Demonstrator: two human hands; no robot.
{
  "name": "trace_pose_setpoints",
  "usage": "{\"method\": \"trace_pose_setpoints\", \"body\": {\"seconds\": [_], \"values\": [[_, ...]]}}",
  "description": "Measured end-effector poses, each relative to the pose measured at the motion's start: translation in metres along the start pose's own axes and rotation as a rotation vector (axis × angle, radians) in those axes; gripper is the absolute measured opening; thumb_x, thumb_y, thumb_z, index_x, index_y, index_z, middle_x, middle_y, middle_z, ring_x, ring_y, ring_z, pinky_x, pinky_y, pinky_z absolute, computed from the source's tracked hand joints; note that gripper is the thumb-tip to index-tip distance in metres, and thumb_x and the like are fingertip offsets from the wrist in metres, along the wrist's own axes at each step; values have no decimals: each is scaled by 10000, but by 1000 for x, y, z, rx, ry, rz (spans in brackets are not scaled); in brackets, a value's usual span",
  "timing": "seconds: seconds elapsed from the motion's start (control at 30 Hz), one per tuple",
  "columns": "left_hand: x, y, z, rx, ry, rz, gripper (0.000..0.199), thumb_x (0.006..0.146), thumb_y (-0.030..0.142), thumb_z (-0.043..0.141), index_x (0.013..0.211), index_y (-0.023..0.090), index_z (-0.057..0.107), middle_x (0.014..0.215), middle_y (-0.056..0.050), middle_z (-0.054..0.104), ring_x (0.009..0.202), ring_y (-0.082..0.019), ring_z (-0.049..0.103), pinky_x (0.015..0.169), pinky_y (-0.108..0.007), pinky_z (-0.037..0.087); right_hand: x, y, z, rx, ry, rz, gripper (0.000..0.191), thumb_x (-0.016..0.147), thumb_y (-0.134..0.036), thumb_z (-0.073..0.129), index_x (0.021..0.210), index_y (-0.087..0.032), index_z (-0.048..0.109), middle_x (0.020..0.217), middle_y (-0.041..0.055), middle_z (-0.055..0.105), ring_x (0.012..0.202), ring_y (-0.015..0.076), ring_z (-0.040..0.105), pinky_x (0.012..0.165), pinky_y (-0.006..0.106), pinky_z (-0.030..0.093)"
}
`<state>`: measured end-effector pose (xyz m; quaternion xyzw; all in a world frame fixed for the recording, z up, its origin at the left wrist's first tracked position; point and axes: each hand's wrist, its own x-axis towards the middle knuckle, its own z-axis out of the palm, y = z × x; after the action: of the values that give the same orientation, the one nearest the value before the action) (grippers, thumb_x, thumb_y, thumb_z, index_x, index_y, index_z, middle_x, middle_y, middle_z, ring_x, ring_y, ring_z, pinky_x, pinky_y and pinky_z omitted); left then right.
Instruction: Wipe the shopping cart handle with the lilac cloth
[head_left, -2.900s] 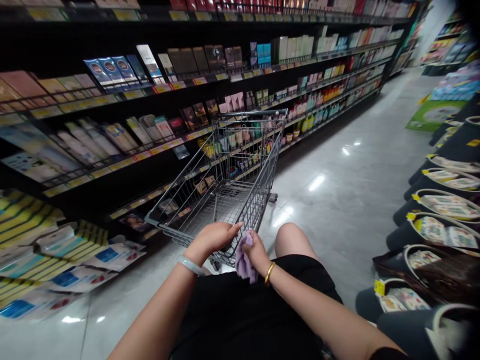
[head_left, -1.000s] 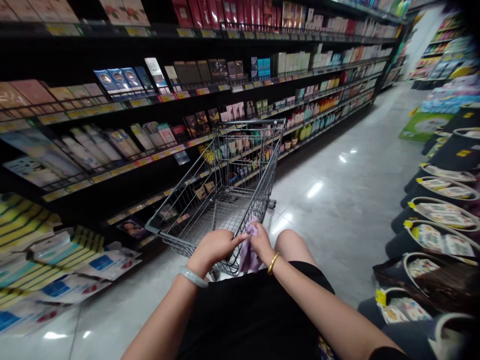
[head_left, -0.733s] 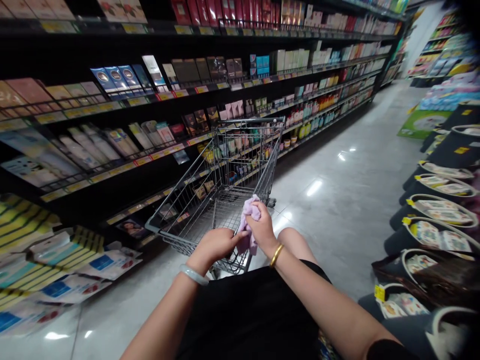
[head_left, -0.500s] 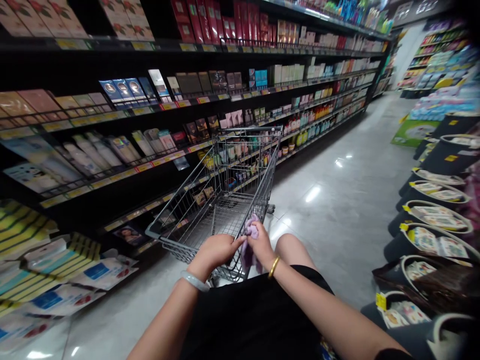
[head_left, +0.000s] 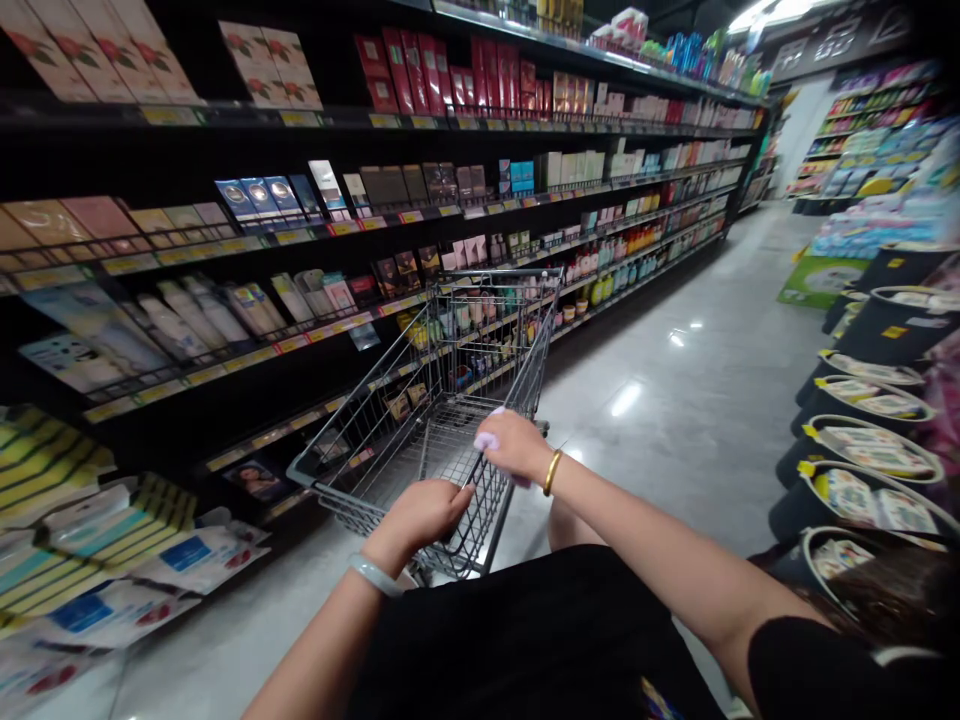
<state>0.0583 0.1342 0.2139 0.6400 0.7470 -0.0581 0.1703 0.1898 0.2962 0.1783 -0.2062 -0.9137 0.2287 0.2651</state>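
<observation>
A metal wire shopping cart [head_left: 352, 505] stands in front of me with nothing in its basket. My left hand [head_left: 424, 515] is closed over the cart's near rim, its fingers partly hidden beneath the hand; a pale bangle circles that wrist. In my right hand [head_left: 517, 445] is a light purple cloth [head_left: 487, 441], bunched up and mostly covered by the fingers. This hand rests with the cloth at the cart's right-hand rail, farther along than the left, and wears a gold bangle.
Long shelves [head_left: 270, 345] of boxed and bottled goods run along the left. Packaged goods [head_left: 142, 560] stick out at lower left. Dark buckets [head_left: 900, 325] with packets line the right side. A shiny grey floor [head_left: 660, 400] stretches down the aisle.
My right hand has moved up and forward along the cart's rail with the cloth, away from the left hand. My left hand has shifted slightly down and left. The view has tilted a little.
</observation>
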Motion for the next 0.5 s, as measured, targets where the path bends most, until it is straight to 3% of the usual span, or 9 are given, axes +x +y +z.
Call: {"method": "trace_pose_setpoints", "body": {"seconds": [0.1, 0.27, 0.4, 0.5], "values": [[-5, -6, -1, -1, 6, 20, 764, 933, 582, 62, 716, 198, 686, 724, -82, 690, 681, -202, 616, 601, -278, 360, 5, -3, -6, -17, -170, -186, 157, 758, -219, 600, 883, -247, 691, 924, -6, 692, 901, 172, 592, 856, 275, 394], [-10, -20, -4, 34, 25, 56, 766, 938, 577, 60, 679, 198, 674, 670, -66, 660, 610, -172, 564, 585, -279, 321, 30, 12, -20, -207, -104, 3, 113, 762, -182, 597, 818, -233, 680, 854, 28, 678, 849, 198, 582, 743, 276, 395], [-15, -37, -8, 76, 39, 79, 744, 939, 578, 82, 676, 200, 667, 649, -60, 647, 593, -161, 541, 592, -274, 316, 25, -11, -1, -235, -48, -15, 125, 785, -190, 576, 875, -190, 662, 906, 88, 666, 899, 238, 558, 787, 320, 398], [-21, -53, -12, 97, 40, 73, 723, 940, 582, 99, 686, 203, 660, 632, -52, 638, 584, -157, 538, 586, -271, 313, 14, -33, 19, -208, -68, -138, 191, 769, -251, 616, 954, -214, 648, 956, 56, 662, 900, 227, 547, 792, 313, 406]]}}
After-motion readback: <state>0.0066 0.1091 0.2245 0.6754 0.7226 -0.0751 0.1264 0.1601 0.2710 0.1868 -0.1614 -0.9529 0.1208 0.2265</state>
